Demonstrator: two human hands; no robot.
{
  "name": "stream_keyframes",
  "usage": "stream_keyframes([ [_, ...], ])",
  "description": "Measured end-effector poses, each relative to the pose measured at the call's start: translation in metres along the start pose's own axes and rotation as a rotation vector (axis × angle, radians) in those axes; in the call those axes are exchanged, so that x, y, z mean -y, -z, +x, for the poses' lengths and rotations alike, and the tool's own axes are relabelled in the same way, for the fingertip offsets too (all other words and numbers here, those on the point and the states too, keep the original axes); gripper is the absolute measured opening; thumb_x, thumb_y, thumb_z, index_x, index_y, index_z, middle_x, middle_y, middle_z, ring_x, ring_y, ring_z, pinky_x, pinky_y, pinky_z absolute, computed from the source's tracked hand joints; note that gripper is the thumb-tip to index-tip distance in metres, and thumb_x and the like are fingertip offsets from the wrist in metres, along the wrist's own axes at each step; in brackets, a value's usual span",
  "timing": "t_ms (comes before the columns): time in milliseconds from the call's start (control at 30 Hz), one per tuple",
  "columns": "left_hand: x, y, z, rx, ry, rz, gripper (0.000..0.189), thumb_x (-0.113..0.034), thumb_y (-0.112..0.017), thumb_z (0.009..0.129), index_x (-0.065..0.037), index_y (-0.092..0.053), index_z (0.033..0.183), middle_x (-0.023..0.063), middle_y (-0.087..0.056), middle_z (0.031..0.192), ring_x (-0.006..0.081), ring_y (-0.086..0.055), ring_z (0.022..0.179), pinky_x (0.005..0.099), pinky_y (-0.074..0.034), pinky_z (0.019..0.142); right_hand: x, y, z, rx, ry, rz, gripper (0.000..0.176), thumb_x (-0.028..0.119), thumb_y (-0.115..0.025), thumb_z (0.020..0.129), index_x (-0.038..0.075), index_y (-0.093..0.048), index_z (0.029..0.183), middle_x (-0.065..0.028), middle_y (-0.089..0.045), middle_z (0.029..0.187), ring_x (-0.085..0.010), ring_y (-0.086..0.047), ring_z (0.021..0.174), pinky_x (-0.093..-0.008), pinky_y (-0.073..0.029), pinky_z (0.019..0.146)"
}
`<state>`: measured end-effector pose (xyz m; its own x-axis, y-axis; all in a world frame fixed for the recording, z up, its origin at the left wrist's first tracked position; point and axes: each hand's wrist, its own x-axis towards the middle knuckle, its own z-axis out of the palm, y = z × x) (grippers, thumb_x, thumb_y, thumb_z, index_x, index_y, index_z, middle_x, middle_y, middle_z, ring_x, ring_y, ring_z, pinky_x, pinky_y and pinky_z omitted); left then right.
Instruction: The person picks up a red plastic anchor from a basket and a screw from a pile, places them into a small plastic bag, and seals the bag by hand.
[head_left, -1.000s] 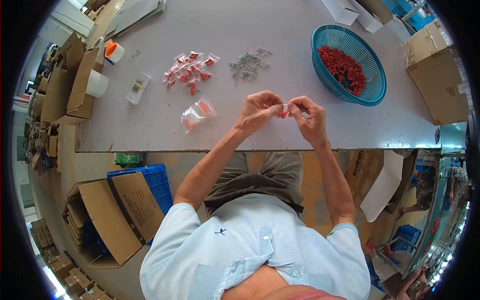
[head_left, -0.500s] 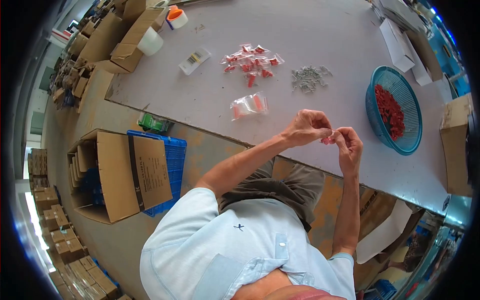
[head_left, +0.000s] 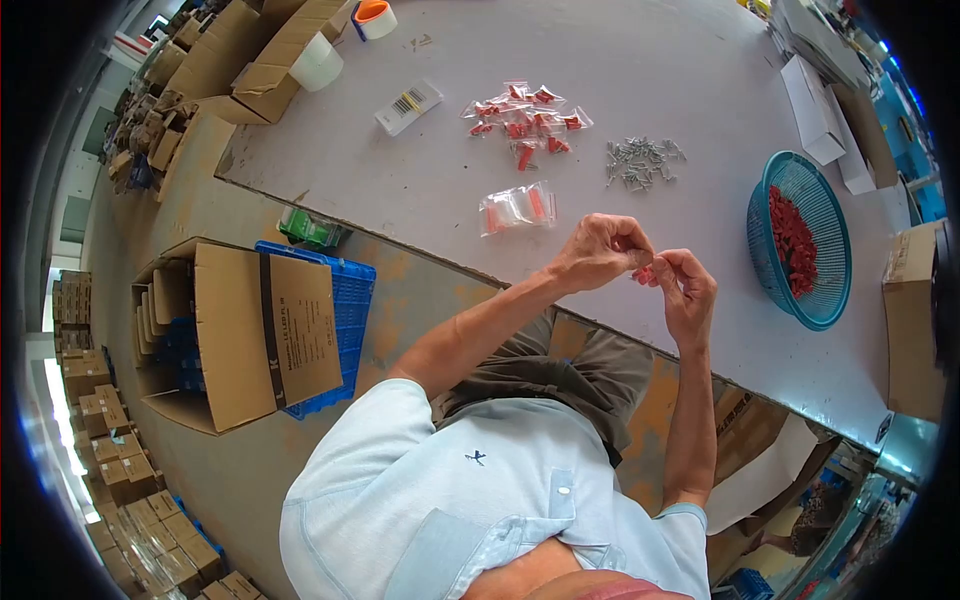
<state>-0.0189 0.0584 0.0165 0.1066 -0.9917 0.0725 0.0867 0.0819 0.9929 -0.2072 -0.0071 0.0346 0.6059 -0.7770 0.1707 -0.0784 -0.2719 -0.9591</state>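
My left hand (head_left: 603,252) and my right hand (head_left: 688,298) meet above the table's front edge, fingers pinched together. Between them is a small clear bag with red pieces (head_left: 647,274), partly covered by the fingers. Beyond my left hand lies a stack of flat clear bags with red marks (head_left: 517,208). Farther back is a pile of filled bags with red pieces (head_left: 525,125). A heap of small metal screws (head_left: 642,163) lies to the right of that pile. To the right of my hands, a blue-green plastic basket (head_left: 835,290) holds many red pieces (head_left: 792,240).
The table (head_left: 420,215) ends close in front of my body. A barcode-labelled packet (head_left: 408,107), tape rolls (head_left: 374,19) and an open carton (head_left: 255,85) are at the back left. White boxes (head_left: 812,110) stand back right. On the floor, a carton (head_left: 290,330) sits by a blue crate (head_left: 352,340).
Both hands have shifted slightly left, still pinching the small bag between them. The table items appear farther right and mostly a little lower as the view turns.
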Motion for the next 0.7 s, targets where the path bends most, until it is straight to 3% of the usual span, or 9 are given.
stream_keyframes([
  [233,-0.009,0.019,-0.014,-0.068,0.04,-0.048,0.01,-0.002,-0.076,0.092,0.001,-0.074,0.101,0.0053,-0.074,0.087,0.0104,-0.07,0.082,0.0261,-0.059,0.075,0.0,-0.014,0.008,-0.01,0.075,-0.06,0.019,0.017,-0.072,0.101,-0.002,-0.072,0.099,-0.0056,-0.072,0.083,-0.0117,-0.069,0.075,-0.0259,-0.053,0.069],
  [333,-0.008,0.028,-0.015,-0.13,-0.043,0.059,0.007,-0.001,-0.073,0.093,0.001,-0.074,0.099,0.0042,-0.073,0.086,0.0095,-0.068,0.079,0.0253,-0.058,0.073,0.0,-0.023,0.013,0.006,0.023,-0.036,0.02,0.018,-0.073,0.101,-0.002,-0.073,0.102,-0.0052,-0.073,0.083,-0.0113,-0.068,0.075,-0.0259,-0.053,0.069],
  [500,-0.044,0.098,0.0,-0.272,-0.036,0.045,0.01,-0.002,-0.07,0.094,0.001,-0.076,0.102,0.0066,-0.074,0.086,0.0097,-0.067,0.074,0.0253,-0.056,0.067,0.0,-0.045,0.032,-0.029,-0.095,0.104,0.017,0.015,-0.072,0.101,-0.001,-0.074,0.105,-0.005,-0.073,0.085,-0.0104,-0.069,0.076,-0.0272,-0.055,0.07],
  [633,-0.058,0.171,0.031,-0.365,0.06,0.037,0.02,-0.006,-0.073,0.092,0.0,-0.076,0.111,0.0085,-0.076,0.088,0.0129,-0.069,0.074,0.027,-0.057,0.066,-0.008,-0.072,0.053,0.085,-0.09,-0.115,0.014,0.011,-0.072,0.097,0.001,-0.076,0.106,-0.0068,-0.075,0.088,-0.0116,-0.069,0.077,-0.0292,-0.056,0.071],
  [700,-0.053,0.188,0.043,-0.6,0.171,0.52,0.028,-0.005,-0.075,0.089,0.0,-0.075,0.116,0.0093,-0.076,0.089,0.0159,-0.071,0.074,0.029,-0.059,0.07,-0.007,-0.086,0.065,0.094,-0.05,-0.229,0.015,0.012,-0.074,0.095,0.002,-0.076,0.106,-0.0076,-0.075,0.089,-0.0131,-0.069,0.077,-0.0302,-0.056,0.071],
])
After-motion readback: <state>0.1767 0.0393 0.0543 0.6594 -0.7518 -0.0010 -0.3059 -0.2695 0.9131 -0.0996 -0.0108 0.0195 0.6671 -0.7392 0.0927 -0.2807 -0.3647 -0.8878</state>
